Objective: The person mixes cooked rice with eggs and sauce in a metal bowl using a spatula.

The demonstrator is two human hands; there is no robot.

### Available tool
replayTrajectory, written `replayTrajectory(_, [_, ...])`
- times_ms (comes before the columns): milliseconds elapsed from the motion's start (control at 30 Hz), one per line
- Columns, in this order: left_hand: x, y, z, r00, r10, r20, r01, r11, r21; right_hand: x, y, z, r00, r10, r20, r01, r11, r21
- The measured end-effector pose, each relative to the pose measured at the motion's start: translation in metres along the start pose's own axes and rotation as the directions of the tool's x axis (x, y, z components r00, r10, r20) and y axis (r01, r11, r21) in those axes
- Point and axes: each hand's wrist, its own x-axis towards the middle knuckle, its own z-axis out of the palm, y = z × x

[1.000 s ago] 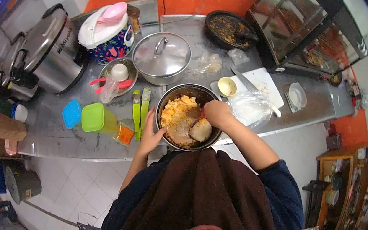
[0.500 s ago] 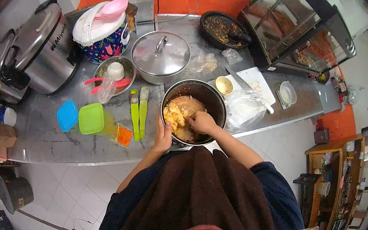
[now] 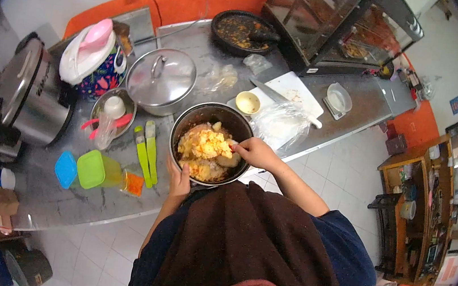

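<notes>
A dark-lined pot [image 3: 179, 118] stands at the counter's front edge, holding a yellow, lumpy food mixture [image 3: 206, 145] with paler and reddish bits around it. My left hand [image 3: 178, 180] lies against the pot's outer left side, fingers stretched along the wall and thumb near the rim. Over the right part of the pot, my right hand [image 3: 256, 153] is closed, its fingertips beside the yellow lumps. A small red bit shows at those fingertips; the held thing is mostly hidden by food.
Behind the pot are a lidded steel pot [image 3: 162, 80], a small yellow bowl [image 3: 247, 103], a white cutting board [image 3: 298, 93] with a knife, and a plastic bag [image 3: 280, 123]. Green tongs [image 3: 144, 155] and green-lidded container [image 3: 94, 169] lie left. A stone mortar [image 3: 237, 29] stands at the back.
My right hand has come up from deep in the pot toward its right rim, and the yellow lumps are heaped higher. The head view has shifted, moving the counter leftward in the picture.
</notes>
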Motion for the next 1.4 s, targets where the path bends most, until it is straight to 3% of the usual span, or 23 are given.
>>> replayTrajectory(33, [-0.002, 0.014, -0.002, 0.992, -0.122, -0.008, 0.122, 0.991, -0.05, 0.0, 0.007, -0.005, 1.0, -0.014, 0.01, 0.014, 1.0, 0.021])
replayTrajectory(133, [-0.009, 0.003, 0.003, 0.991, -0.11, -0.076, 0.11, 0.994, 0.001, -0.007, 0.017, -0.024, 1.0, -0.007, 0.011, 0.006, 0.997, 0.076])
replayTrajectory(167, [-0.008, -0.002, 0.005, 0.994, 0.017, -0.108, -0.013, 0.999, 0.036, -0.009, 0.021, -0.032, 1.0, -0.026, -0.015, 0.027, 0.995, 0.093])
replayTrajectory(200, [-0.007, 0.008, 0.004, 0.995, 0.017, -0.103, -0.013, 0.999, 0.04, -0.011, 0.026, -0.04, 0.998, -0.046, -0.039, 0.05, 0.993, 0.108])
replayTrajectory(267, [-0.003, 0.039, -0.003, 0.996, -0.081, -0.049, 0.078, 0.995, -0.06, -0.015, 0.042, -0.058, 0.998, -0.027, -0.058, 0.036, 0.987, 0.156])
replayTrajectory(367, [-0.008, 0.043, 0.003, 0.975, -0.184, -0.123, 0.18, 0.983, -0.042, -0.02, 0.074, -0.088, 0.991, 0.004, -0.132, 0.014, 0.99, 0.137])
replayTrajectory(433, [-0.009, 0.044, 0.007, 0.928, -0.318, -0.195, 0.307, 0.948, -0.086, -0.026, 0.091, -0.109, 0.976, 0.12, -0.183, -0.107, 0.991, 0.081])
replayTrajectory(567, [-0.013, 0.031, 0.006, 0.942, -0.264, -0.206, 0.267, 0.964, -0.016, -0.013, 0.155, -0.101, 0.94, 0.178, -0.293, -0.183, 0.983, 0.011])
replayTrajectory(633, [-0.013, 0.03, 0.005, 0.932, -0.303, -0.197, 0.293, 0.953, -0.078, -0.008, 0.176, -0.078, 0.865, 0.099, -0.493, -0.259, 0.928, -0.269])
replayTrajectory(767, [-0.011, 0.027, 0.005, 0.909, -0.369, -0.194, 0.327, 0.92, -0.217, -0.005, 0.191, -0.055, 0.778, -0.035, -0.628, -0.24, 0.906, -0.348])
replayTrajectory(867, [-0.009, 0.028, 0.006, 0.887, -0.415, -0.205, 0.352, 0.892, -0.284, -0.012, 0.172, -0.072, 0.782, -0.04, -0.622, -0.242, 0.9, -0.362])
replayTrajectory(1033, [-0.008, 0.029, 0.007, 0.928, -0.307, -0.21, 0.272, 0.945, -0.179, -0.019, 0.127, -0.115, 0.828, 0.12, -0.547, -0.391, 0.824, -0.41])
replayTrajectory(1100, [-0.008, 0.03, 0.008, 0.944, -0.253, -0.212, 0.227, 0.964, -0.141, -0.018, 0.113, -0.124, 0.777, 0.124, -0.618, -0.392, 0.862, -0.32])
replayTrajectory(1133, [-0.008, 0.03, 0.008, 0.95, -0.227, -0.216, 0.204, 0.971, -0.122, -0.019, 0.098, -0.128, 0.785, 0.108, -0.611, -0.378, 0.864, -0.332])
replayTrajectory(1200, [-0.008, 0.03, 0.009, 0.958, -0.184, -0.221, 0.17, 0.982, -0.082, -0.021, 0.062, -0.129, 0.838, 0.152, -0.524, -0.277, 0.946, -0.168])
replayTrajectory(1267, [-0.007, 0.038, 0.007, 0.954, -0.181, -0.237, 0.169, 0.983, -0.07, -0.006, 0.038, -0.112, 0.932, 0.018, -0.362, -0.067, 0.99, -0.124])
replayTrajectory(1300, [-0.006, 0.041, 0.006, 0.957, -0.166, -0.238, 0.157, 0.986, -0.055, 0.001, 0.015, -0.097, 0.967, -0.038, -0.252, -0.006, 0.985, -0.172])
replayTrajectory(1333, [-0.006, 0.043, 0.005, 0.96, -0.149, -0.236, 0.144, 0.989, -0.039, 0.009, -0.002, -0.072, 0.959, -0.128, -0.251, 0.066, 0.969, -0.24])
replayTrajectory(1367, [-0.006, 0.044, 0.005, 0.964, -0.132, -0.23, 0.13, 0.991, -0.024, 0.018, -0.025, -0.05, 0.969, -0.186, -0.161, 0.082, 0.86, -0.503])
replayTrajectory(1400, [-0.006, 0.044, 0.005, 0.968, -0.116, -0.223, 0.117, 0.993, -0.01, 0.036, -0.032, -0.025, 0.991, -0.112, -0.073, 0.039, 0.764, -0.644])
